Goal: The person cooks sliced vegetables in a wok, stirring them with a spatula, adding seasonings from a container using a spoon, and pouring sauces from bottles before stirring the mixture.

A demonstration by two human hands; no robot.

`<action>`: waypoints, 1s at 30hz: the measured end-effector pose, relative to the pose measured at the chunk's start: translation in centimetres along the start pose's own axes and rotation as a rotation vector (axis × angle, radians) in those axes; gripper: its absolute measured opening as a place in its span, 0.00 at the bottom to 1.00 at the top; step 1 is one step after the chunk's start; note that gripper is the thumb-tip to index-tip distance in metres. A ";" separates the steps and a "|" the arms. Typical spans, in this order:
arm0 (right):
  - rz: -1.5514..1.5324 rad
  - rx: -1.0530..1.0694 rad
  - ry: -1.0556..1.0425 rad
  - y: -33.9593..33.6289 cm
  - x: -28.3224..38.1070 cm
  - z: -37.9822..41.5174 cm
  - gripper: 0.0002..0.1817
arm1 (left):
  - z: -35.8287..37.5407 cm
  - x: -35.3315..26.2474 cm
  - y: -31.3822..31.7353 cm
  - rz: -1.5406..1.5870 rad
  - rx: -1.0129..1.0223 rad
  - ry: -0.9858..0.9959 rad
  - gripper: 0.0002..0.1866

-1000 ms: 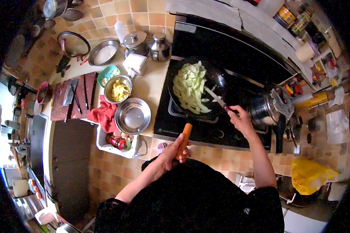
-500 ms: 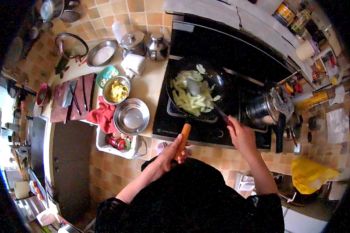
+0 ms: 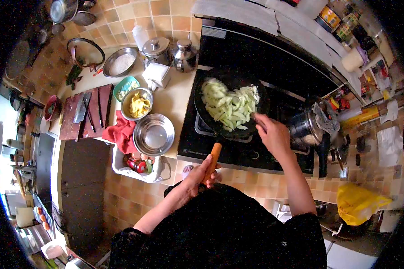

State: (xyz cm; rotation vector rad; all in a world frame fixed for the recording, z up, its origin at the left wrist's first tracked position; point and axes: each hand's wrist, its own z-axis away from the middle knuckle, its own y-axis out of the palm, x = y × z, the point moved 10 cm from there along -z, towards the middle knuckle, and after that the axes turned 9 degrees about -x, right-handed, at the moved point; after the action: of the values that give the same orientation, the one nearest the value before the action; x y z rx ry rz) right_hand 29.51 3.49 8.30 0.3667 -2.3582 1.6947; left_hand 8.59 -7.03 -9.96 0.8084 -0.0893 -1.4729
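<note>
A dark wok (image 3: 261, 96) sits on the black stove (image 3: 197, 145), with pale green sliced vegetable (image 3: 231, 107) heaped in it. My left hand (image 3: 205, 174) is wrapped round the wok's orange wooden handle (image 3: 214, 154), close to my body. At the wok's right front edge, my right hand (image 3: 273, 134) is closed on the dark handle of the spatula (image 3: 254, 117). The spatula's blade cannot be made out among the vegetable pieces.
Left of the stove are a bare steel bowl (image 3: 153, 134), a bowl of yellow food (image 3: 140, 104), a red cloth (image 3: 120, 132) and a cutting board (image 3: 104, 96) with a knife (image 3: 81, 110). A steel pot (image 3: 303, 127) stands at the right.
My right hand has moved up and slightly left, nearer the wok's edge. The vegetable pieces have shifted, and the spatula's blade no longer shows. My left hand stays on the wok's handle.
</note>
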 end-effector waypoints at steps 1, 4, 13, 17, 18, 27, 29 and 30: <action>-0.022 -0.044 -0.086 -0.5 0.9 0.7 0.19 | 0.0 0.1 -0.1 0.001 0.006 0.001 0.35; 0.108 0.017 -0.215 -1.9 1.3 3.2 0.22 | -0.2 0.3 0.0 0.019 0.032 0.007 0.35; 0.410 -0.008 -0.228 -16.7 3.0 3.4 0.23 | 0.2 0.0 0.1 0.018 -0.009 -0.001 0.34; 0.348 0.114 -0.175 -16.8 2.8 4.9 0.21 | -0.1 0.3 0.3 0.018 0.007 -0.009 0.35; 0.376 0.130 -0.148 -14.7 2.1 5.2 0.21 | -0.3 0.4 0.2 0.018 0.010 -0.010 0.35; 0.165 -0.164 0.151 -8.8 -3.7 5.4 0.19 | 0.2 0.2 0.3 0.009 -0.001 -0.005 0.34; 0.176 -0.230 0.174 -8.7 -4.7 5.8 0.19 | 0.4 -0.1 0.6 0.029 0.020 0.003 0.34; 0.180 -0.264 0.186 -8.4 -5.3 6.1 0.19 | 0.5 -0.1 0.6 0.023 0.013 0.002 0.34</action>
State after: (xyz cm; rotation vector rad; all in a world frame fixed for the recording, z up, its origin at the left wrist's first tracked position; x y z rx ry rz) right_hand 37.02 -4.43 12.24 -0.0479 -2.4908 1.3890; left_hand 8.84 -7.18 -9.22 0.8171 -0.1065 -1.4511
